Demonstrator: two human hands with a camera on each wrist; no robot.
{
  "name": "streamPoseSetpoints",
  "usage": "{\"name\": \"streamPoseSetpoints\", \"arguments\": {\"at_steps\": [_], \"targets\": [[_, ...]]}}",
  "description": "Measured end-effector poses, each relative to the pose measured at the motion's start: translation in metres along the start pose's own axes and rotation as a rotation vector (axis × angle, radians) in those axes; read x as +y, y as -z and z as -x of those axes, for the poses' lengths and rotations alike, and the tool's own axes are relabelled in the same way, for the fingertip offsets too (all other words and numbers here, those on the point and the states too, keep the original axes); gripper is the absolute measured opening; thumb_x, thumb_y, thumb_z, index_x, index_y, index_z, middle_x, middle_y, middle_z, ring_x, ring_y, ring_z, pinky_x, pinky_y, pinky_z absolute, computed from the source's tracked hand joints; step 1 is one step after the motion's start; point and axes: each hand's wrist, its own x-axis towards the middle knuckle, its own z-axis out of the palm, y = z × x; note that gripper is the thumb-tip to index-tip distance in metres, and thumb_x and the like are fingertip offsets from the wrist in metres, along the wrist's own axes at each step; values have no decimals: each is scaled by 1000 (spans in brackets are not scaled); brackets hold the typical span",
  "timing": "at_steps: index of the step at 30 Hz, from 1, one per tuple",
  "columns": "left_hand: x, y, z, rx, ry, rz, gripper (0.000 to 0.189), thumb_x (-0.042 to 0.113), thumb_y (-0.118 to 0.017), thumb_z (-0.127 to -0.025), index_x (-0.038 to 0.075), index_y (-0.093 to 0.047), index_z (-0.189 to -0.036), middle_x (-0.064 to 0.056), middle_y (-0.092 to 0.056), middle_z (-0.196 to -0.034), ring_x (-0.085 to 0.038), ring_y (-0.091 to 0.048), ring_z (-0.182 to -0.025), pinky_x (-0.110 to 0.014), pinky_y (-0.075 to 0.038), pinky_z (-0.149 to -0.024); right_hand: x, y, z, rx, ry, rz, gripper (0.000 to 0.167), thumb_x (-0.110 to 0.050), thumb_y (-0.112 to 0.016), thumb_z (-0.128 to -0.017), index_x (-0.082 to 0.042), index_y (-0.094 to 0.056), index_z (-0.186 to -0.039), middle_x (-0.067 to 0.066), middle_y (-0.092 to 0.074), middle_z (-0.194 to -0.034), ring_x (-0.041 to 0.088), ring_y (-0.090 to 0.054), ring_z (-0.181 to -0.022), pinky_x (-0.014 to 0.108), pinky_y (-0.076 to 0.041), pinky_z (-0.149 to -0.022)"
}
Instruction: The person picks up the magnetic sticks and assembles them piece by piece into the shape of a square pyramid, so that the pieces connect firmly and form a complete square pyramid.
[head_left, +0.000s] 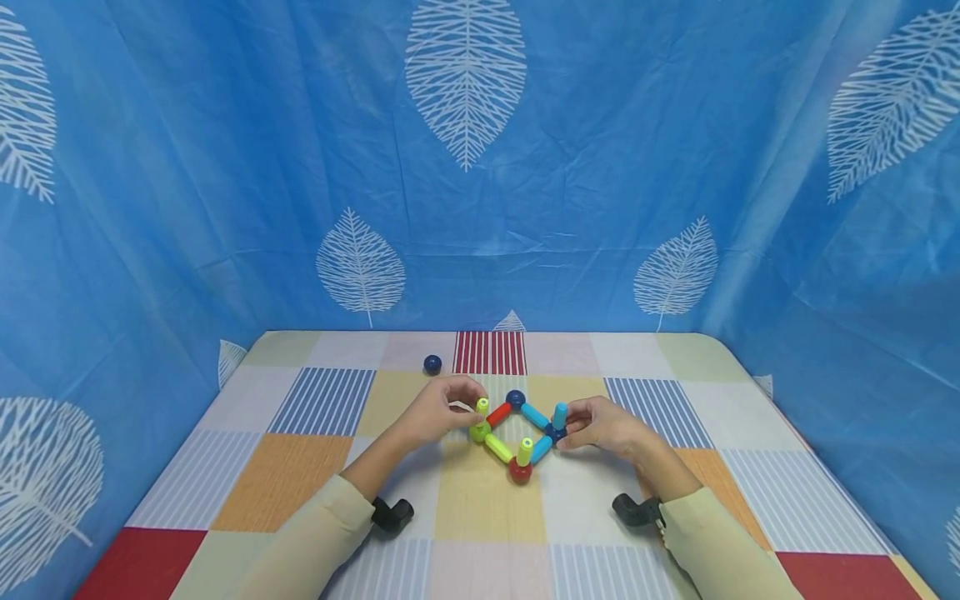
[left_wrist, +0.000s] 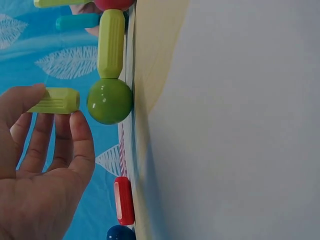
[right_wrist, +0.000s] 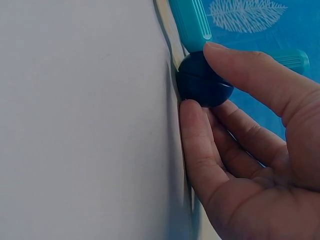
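Head view, left hand (head_left: 448, 402): pinching yellow-green rod (head_left: 482, 406) just above green ball (head_left: 477, 432)
Right hand (head_left: 602, 425): gripping dark-blue ball (head_left: 553, 434) at right, under light-blue rod (head_left: 560, 415)

Blue curtain (head_left: 585, 167) w/ white leaf prints fills top & both sides of head view; big leaf (head_left: 467, 79) top ctr. Patchwork tablecloth (head_left: 487, 504) across btm: red-striped patch (head_left: 489, 353) nr ctr, plain red patches (head_left: 142, 560) btm L & btm R.
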Motion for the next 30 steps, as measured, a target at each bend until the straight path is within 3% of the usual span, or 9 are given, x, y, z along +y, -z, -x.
{"name": "streamPoseSetpoints", "arguments": {"at_steps": [18,21,28,30], "targets": [[-2,1,0,-30,8,15,21,3,-79,-86,7,-71,-105,-6,-70,-104,-16,-67,-100,-30,-59,-88,-1,-2,0,18,-10,2,41,-9,-88,-78,1,-71,-115,8,-70,-97,18,-62,-89,29,-53,-77],[-3,3,0,-67,11,4,28,0,-78,-85,4,-70,-111,-9,-70,-108,-18,-67,-101,-31,-59,-89,0,-1,0,19,-1,13,38,-13,-87,-81,0,-71,-113,6,-70,-96,18,-62,-89,30,-53,-77],[-6,6,3,-188,42,-160,39,-7,-70,-85,3,-67,-123,-9,-70,-114,-23,-70,-106,-34,-60,-93,4,0,1,50,44,35,33,-15,-85,-83,-1,-73,-109,6,-74,-98,17,-68,-91,29,-57,-79],[-7,5,5,-226,41,-146,39,-11,-65,-86,2,-67,-122,-10,-70,-110,-21,-70,-101,-33,-60,-90,5,-1,2,77,55,45,31,-15,-85,-83,-1,-74,-109,7,-75,-100,17,-69,-92,29,-57,-79]]}}
